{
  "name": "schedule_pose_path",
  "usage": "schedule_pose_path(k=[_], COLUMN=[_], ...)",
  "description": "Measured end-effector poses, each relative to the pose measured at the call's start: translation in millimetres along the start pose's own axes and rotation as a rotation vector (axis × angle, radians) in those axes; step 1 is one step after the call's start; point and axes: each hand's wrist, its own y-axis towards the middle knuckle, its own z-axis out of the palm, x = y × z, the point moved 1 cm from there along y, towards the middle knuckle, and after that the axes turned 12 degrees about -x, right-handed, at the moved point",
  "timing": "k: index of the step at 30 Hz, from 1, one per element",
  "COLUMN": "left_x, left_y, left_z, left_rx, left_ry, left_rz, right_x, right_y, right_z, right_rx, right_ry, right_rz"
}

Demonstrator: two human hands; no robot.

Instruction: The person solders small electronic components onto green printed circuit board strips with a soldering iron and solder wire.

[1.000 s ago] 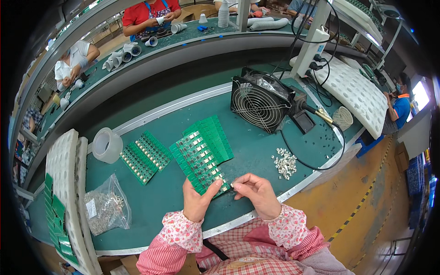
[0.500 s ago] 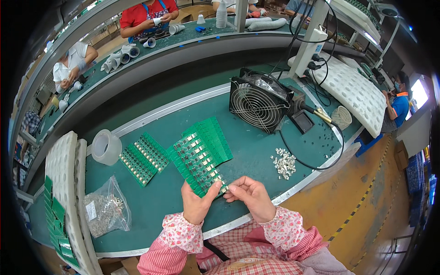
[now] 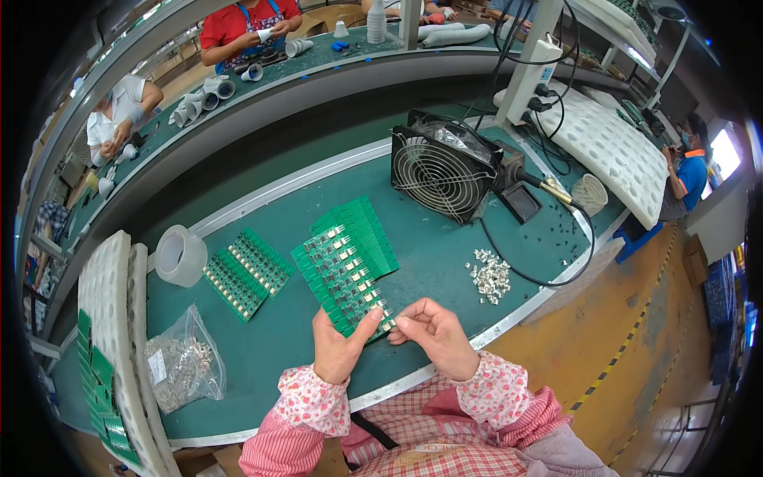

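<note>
My left hand (image 3: 338,348) is closed on the near end of a green circuit board panel (image 3: 334,274), its thumb on the top face. Rows of dark parts and silvery connectors run along the panel's right side. At its near right corner, my right hand (image 3: 442,339) pinches a small metal connector, mostly covered by the fingertips. Bare green panels (image 3: 367,235) lie fanned out under the held one. To their left are populated panels (image 3: 248,272). A pile of small metal connectors (image 3: 489,278) sits to the right.
A black fan (image 3: 442,173) stands at the back, beside a soldering iron (image 3: 548,188) with a looping cable. Leftward are a tape roll (image 3: 181,256), a bag of small parts (image 3: 181,367) and white foam trays (image 3: 103,294). Co-workers sit across the far bench (image 3: 318,63).
The view has shifted slightly. Both hands stay at the panel's near end, the right fingertips still pinching at the corner.
</note>
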Motion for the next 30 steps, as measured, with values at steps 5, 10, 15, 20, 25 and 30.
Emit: schedule_pose_path(k=[5, 10, 15, 20, 25, 30], left_x=[1, -4, -4, -7, -3, -2], left_y=[-3, -5, -2, -2, -5, -5], left_z=[-1, 2, 2, 4, 2, -4], left_rx=[-0.008, 0.0, 0.002, -0.008, -0.064, 0.032], left_ry=[-0.038, -0.092, -0.122, -0.133, -0.052, -0.027], left_rz=[-0.016, -0.091, -0.094, -0.095, 0.064, 0.041], right_x=[1, -2, -8, -8, -9, -4], right_y=[-3, -4, -1, 1, -10, -11], right_z=[1, 6, 10, 17, 25, 26], right_rx=[0.032, -0.044, -0.097, -0.14, -0.023, -0.036], right_ry=[-0.042, -0.155, -0.185, -0.026, 0.011, 0.037], right_rz=[-0.052, -0.155, -0.246, -0.226, -0.079, -0.074])
